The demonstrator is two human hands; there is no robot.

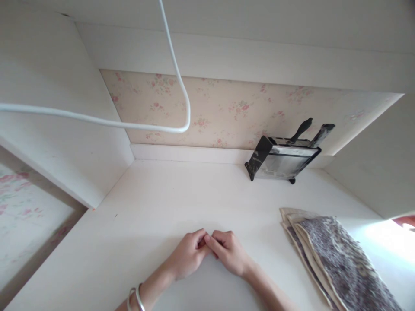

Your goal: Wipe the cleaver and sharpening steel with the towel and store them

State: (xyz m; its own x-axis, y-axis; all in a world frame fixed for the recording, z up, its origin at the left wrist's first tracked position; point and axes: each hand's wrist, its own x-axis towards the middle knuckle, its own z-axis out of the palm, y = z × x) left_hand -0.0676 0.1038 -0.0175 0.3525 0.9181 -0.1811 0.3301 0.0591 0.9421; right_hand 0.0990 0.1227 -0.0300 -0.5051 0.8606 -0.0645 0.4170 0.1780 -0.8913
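My left hand (191, 255) and my right hand (228, 252) rest together on the white tabletop (155, 190), near its front. Both have curled fingers, and they touch at the fingertips and thumbs. The right thumb lies over the left fingers. No object shows in either hand, though the insides of the fingers are hidden. Two silvery bangles (139, 298) circle my left wrist. To the right of my right hand lies a folded grey patterned cloth (343, 255) with beige edges.
A black-framed knife holder (280, 166) with two dark handles stands at the back right. White panels (94, 142) enclose the left side, and a shelf (246, 56) overhangs the back. A white cable (184, 95) hangs in front at upper left. Flowered wallpaper (217, 112) covers the rear wall.
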